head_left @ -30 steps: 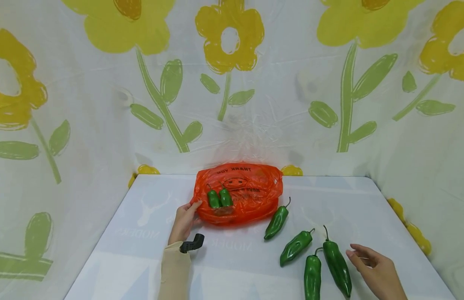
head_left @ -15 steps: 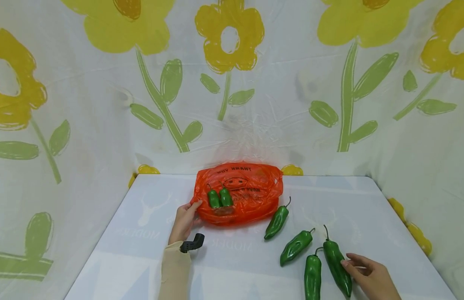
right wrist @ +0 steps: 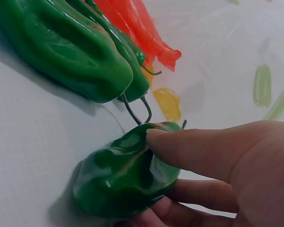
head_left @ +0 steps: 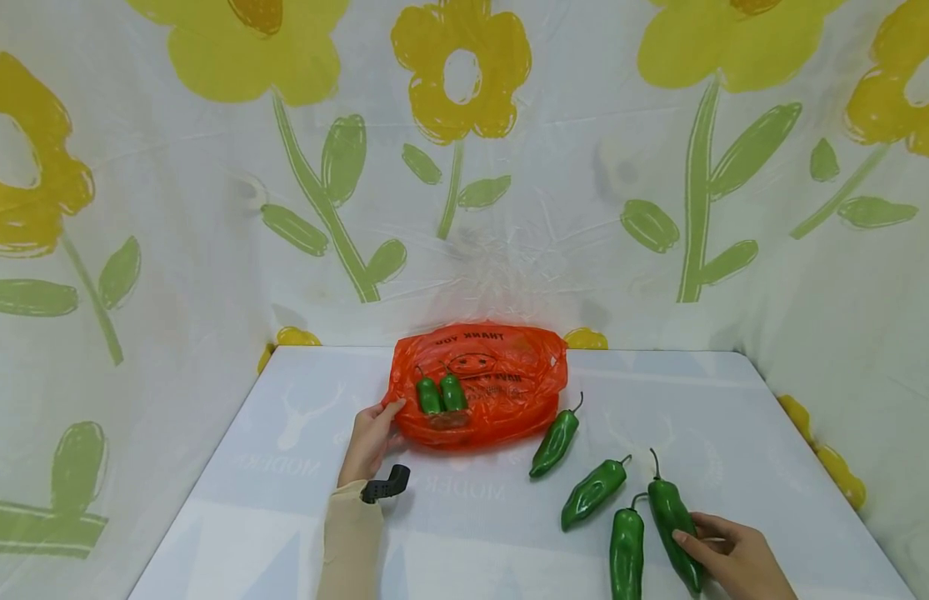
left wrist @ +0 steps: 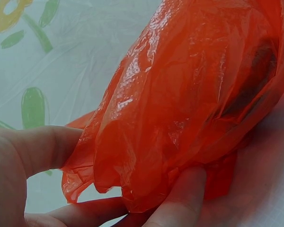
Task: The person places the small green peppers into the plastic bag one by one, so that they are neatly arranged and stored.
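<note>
Flowered sheeting (head_left: 561,158), left grip (head_left: 367,443) pinching crinkled red plastic bag (head_left: 512,414), right grip (head_left: 740,557) holding glossy tapered pepper (head_left: 666,515)

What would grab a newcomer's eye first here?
Probably the red bag far back on the table, held at its left side by the left hand, two green peppers inside. Four more peppers lie nearer, to the right, the rightmost one gripped by the right hand. Big yellow flowers fill the backdrop.

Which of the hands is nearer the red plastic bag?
Left. The left hand grips the red plastic bag at its left edge. The right hand is apart from it, nearer the camera and to the right, holding the rightmost green pepper.
</note>
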`<state>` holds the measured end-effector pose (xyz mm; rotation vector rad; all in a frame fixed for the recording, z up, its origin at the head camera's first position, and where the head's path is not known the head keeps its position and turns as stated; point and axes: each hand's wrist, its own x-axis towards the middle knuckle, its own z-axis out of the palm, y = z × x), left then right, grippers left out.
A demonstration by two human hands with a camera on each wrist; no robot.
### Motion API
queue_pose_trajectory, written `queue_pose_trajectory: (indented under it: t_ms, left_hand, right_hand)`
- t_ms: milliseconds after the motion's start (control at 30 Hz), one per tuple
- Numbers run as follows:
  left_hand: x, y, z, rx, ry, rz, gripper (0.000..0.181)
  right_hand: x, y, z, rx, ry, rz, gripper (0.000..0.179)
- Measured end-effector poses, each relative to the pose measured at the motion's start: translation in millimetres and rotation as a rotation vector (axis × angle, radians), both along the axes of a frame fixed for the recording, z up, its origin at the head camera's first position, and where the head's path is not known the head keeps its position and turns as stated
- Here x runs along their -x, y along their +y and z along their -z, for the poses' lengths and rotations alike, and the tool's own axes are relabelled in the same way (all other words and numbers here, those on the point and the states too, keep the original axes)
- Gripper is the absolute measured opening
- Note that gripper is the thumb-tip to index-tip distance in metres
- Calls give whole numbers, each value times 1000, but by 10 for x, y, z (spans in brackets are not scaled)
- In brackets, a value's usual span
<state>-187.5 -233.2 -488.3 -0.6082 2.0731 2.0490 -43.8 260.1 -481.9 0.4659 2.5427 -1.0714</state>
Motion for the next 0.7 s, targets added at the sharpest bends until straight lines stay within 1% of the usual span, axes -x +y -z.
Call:
queue_pose_trajectory:
  t_ms: [267,500,700]
  left_hand:
    - [-5,0,1,1,-3,-1,55]
    - [-6,-7,3,1,-7,0,55]
    - [1,-14,15,-10,-1,1,51]
  right_hand:
    - [4,-19,8,2,3,-4,77]
    - [13,-7,8,28,-20,34,91]
    - [2,12,-11,18,-19,32,92]
